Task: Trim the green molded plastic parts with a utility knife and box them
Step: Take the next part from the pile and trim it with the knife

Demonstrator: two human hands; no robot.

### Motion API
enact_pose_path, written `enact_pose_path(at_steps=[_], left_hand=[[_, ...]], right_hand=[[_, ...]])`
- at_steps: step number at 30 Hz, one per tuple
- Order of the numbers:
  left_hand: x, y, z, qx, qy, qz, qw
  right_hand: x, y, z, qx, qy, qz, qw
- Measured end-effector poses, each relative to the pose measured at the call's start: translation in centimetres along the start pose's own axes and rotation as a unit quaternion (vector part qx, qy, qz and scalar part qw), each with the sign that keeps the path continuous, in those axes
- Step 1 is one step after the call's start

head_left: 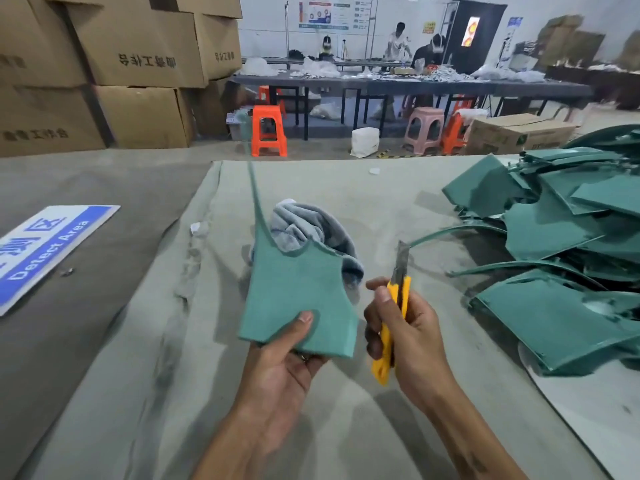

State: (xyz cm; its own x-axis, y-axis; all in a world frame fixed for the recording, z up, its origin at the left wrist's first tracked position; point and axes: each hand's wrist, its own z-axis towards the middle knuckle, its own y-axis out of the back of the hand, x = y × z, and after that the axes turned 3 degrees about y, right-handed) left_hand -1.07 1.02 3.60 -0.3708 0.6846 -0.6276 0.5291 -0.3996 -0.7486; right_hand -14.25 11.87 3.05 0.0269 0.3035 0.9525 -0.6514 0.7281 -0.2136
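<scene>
Left hand (277, 355) at lower centre pinches the green part (301, 296) by its bottom edge, thumb on the face. The part's long axis runs up-frame, thin tail toward upper centre. Right hand (405, 337), just right of it, is wrapped round the yellow utility knife (393, 323), blade up, apart from the part's right edge (nearest edge to trim, I'd judge). Untrimmed pile (561, 244) at far right.

The scene is evenly and brightly lit from overhead. Soft shadows are cast on the tabletop (346, 427) beneath the hands and beside the pile of green parts (561, 237). Straight lines are bowed by wide-angle distortion towards the edges. The background is slightly softened.
</scene>
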Motion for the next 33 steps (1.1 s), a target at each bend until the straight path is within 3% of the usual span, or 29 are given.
enact_pose_path(at_steps=[3, 6, 13, 15, 20, 25, 30, 33], left_hand=[[-0.7, -0.2, 0.0, -0.018, 0.016, -0.077, 0.997], [-1.1, -0.4, 0.1, -0.025, 0.021, -0.072, 0.997], [-0.6, -0.7, -0.4, -0.014, 0.076, -0.12, 0.99], [-0.4, -0.8, -0.6, -0.003, 0.092, -0.152, 0.984], [-0.3, -1.1, -0.7, 0.025, 0.097, -0.187, 0.977], [-0.2, -1.2, -0.8, 0.01, 0.093, -0.169, 0.981], [-0.2, -1.2, -0.8, 0.014, 0.098, -0.177, 0.979], [-0.1, -1.2, -0.8, 0.009, 0.094, -0.182, 0.979]], right_hand=[[0.5, 1.4, -0.5, 0.053, 0.052, -0.021, 0.997], [0.5, 1.8, -1.4, 0.135, 0.134, -0.108, 0.976], [0.5, 0.1, -2.1, 0.212, 0.151, -0.113, 0.959], [0.3, -0.2, -2.1, 0.202, 0.158, -0.117, 0.959], [-0.4, -0.6, -1.7, 0.079, 0.181, -0.134, 0.971], [0.2, -0.1, -2.1, 0.159, 0.225, -0.134, 0.952], [-0.5, -0.4, -1.7, 0.051, 0.22, -0.169, 0.959], [0.1, -0.2, -2.0, 0.086, 0.253, -0.163, 0.95]])
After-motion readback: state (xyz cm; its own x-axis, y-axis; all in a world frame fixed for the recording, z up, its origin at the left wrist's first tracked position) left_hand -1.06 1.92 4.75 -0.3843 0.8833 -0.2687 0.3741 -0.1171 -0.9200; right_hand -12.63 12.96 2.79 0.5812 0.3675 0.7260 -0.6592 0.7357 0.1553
